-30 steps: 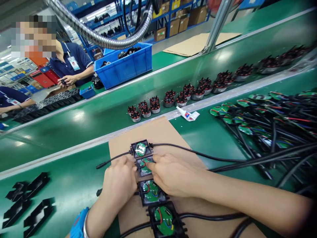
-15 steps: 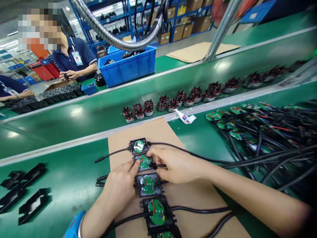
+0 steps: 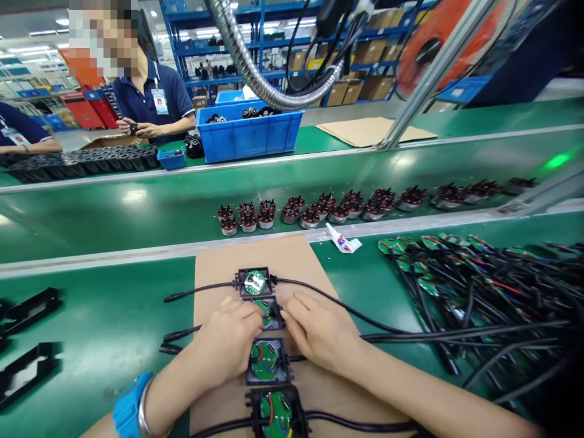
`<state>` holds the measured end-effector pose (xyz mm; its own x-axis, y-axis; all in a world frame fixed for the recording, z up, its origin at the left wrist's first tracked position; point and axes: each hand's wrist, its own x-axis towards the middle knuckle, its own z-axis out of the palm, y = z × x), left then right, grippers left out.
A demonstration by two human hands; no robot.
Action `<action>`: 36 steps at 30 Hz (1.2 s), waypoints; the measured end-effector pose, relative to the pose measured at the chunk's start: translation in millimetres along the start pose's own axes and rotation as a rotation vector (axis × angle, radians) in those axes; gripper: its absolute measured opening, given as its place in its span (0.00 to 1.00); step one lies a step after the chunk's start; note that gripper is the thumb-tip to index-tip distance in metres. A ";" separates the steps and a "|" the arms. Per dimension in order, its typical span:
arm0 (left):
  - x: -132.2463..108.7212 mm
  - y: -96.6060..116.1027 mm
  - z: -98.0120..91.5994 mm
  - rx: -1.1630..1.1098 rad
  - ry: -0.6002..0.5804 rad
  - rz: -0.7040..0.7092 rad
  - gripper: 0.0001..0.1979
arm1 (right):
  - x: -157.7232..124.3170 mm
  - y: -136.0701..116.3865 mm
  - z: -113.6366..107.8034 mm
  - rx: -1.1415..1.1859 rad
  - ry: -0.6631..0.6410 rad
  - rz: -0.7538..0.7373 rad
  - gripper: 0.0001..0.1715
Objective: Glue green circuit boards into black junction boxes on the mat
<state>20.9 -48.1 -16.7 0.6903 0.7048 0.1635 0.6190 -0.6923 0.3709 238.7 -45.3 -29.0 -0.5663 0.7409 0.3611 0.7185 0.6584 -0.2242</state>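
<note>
Several open black plastic cases stand in a column, each with a round green circuit board inside and black cables at its sides. Both hands are at the second case from the back. My left hand is closed at its left edge, the fingers curled over the rim; what they grip is hidden. At the right edge, my right hand pinches the cable end, which its fingers mostly cover. Behind them lies the rear case, its board partly white. Nearer me are a third case and a fourth case.
Brown cardboard lies under the cases. Cabled boards are heaped at right, empty black cases at left. Beyond the rail are copper-wound motor stators, a white tube, a blue bin and a co-worker.
The view has tilted and shifted. My left index finger has left the board, and the left fingers now curl at the case's left edge. My right hand stays at the cable side.
</note>
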 end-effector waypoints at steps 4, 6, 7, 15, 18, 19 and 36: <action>0.5 4.1 -3.3 0.004 -0.038 -0.035 0.10 | -0.4 7.3 0.9 0.002 -0.139 0.070 0.10; 1.9 6.8 -6.5 0.012 -0.076 -0.063 0.09 | 1.4 7.9 -3.1 -0.033 -0.183 0.045 0.10; 2.4 8.0 -7.9 0.012 -0.094 -0.076 0.09 | 2.2 7.3 -4.5 -0.047 -0.182 0.023 0.10; 0.5 9.1 -8.3 -0.003 -0.140 -0.118 0.10 | -2.3 -1.6 6.0 0.014 -0.013 0.013 0.12; 0.7 7.5 -6.7 -0.005 -0.137 -0.095 0.15 | -3.4 1.3 3.8 -0.016 -0.082 0.022 0.11; 1.2 7.3 -6.1 -0.002 -0.140 -0.080 0.17 | -2.8 2.4 2.0 -0.026 -0.115 -0.001 0.10; -0.4 11.4 1.4 0.086 -0.164 -0.083 0.29 | 3.3 17.0 -5.8 0.285 -0.128 0.080 0.09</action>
<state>28.2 -56.5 -13.8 0.6828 0.7304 -0.0178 0.7012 -0.6483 0.2967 251.4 -32.4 -26.4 -0.5718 0.7904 0.2198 0.6308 0.5949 -0.4982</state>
